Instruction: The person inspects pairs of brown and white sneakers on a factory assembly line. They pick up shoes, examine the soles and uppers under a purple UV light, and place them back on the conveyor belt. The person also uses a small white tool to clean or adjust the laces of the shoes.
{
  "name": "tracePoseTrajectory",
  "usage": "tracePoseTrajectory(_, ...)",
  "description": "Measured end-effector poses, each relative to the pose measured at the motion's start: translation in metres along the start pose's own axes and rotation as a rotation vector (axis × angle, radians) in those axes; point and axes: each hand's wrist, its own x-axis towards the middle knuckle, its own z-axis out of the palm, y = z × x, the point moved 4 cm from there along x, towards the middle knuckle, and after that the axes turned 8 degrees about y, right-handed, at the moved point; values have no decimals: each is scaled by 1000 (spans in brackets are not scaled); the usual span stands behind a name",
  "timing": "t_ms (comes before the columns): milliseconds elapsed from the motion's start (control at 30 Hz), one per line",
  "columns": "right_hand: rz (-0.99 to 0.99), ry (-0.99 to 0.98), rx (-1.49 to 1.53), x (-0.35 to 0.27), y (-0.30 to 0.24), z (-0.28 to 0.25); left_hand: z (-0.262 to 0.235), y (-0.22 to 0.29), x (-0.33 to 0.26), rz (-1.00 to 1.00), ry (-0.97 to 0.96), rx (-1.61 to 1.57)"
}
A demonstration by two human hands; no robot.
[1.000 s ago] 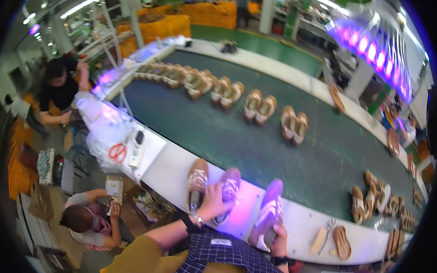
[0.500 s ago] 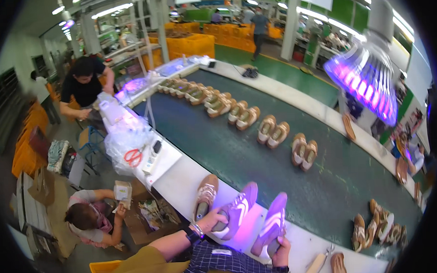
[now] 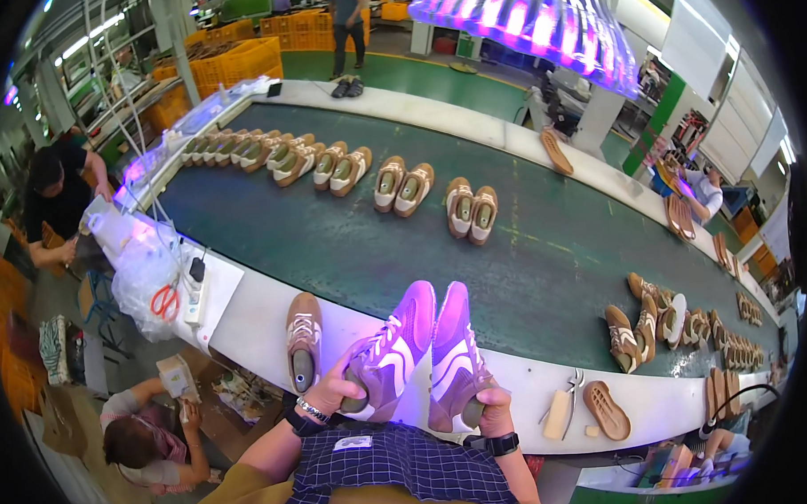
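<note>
A sneaker with a white side stripe (image 3: 394, 350) is gripped at its heel by my left hand (image 3: 339, 385), its toe pointing away from me. My right hand (image 3: 491, 409) has hold of the heel of a matching sneaker (image 3: 456, 352). Both shoes stand close side by side, tinted violet by the lamp, over the white bench edge. A single brown sneaker (image 3: 304, 344) rests on the bench to the left of my left hand. To the right of my right hand lie pliers (image 3: 571, 406), a pale block (image 3: 556, 414) and a tan shoe sole (image 3: 607, 411).
A green conveyor belt (image 3: 332, 246) carries paired sneakers (image 3: 403, 185) in a row, with more shoes (image 3: 664, 318) at the right. A violet lamp (image 3: 529, 34) hangs overhead. Red scissors (image 3: 165, 302) and a power strip (image 3: 197, 290) lie at the left. Co-workers (image 3: 152, 430) sit nearby.
The two held sneakers have come together, the right one swinging in beside the left with its stripe side now showing. My view has turned to the right.
</note>
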Motion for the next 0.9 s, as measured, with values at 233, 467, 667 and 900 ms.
tracePoseTrajectory(233, -16, 39, -39, -6, 1, -16, 10, 7, 4, -19, -49, 60)
tracePoseTrajectory(467, -86, -33, -56, -15, -14, -6, 12, 15, 10, -35, -110, 89)
tracePoseTrajectory(667, -456, 31, -429, -15, -47, 8, 27, 36, 28, 250, -130, 213)
tracePoseTrajectory(900, -584, 185, -99, -6, -36, 50, 49, -5, 53, 99, -55, -116)
